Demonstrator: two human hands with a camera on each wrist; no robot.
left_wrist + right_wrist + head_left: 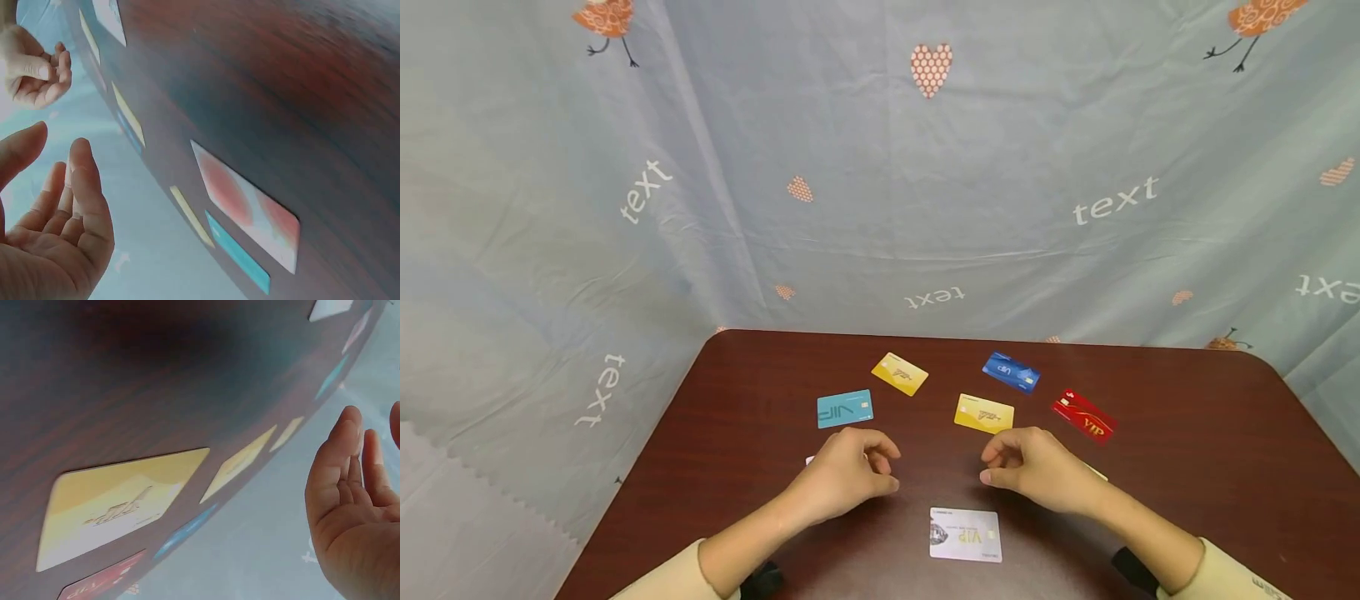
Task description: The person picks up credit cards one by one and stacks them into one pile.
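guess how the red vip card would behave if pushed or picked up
The red VIP card looks thin and unbent, so it is probably light and fairly stiff. Lying flat on the smooth-looking table, it would likely slide when pushed, and its low edge may be hard to lift.

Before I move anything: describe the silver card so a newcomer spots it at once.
On the brown table, find the left hand and right hand in the head view. Below the gap between them, the silver card lies flat. It's the only card nearer the wearer than both hands, pale with yellow VIP print.
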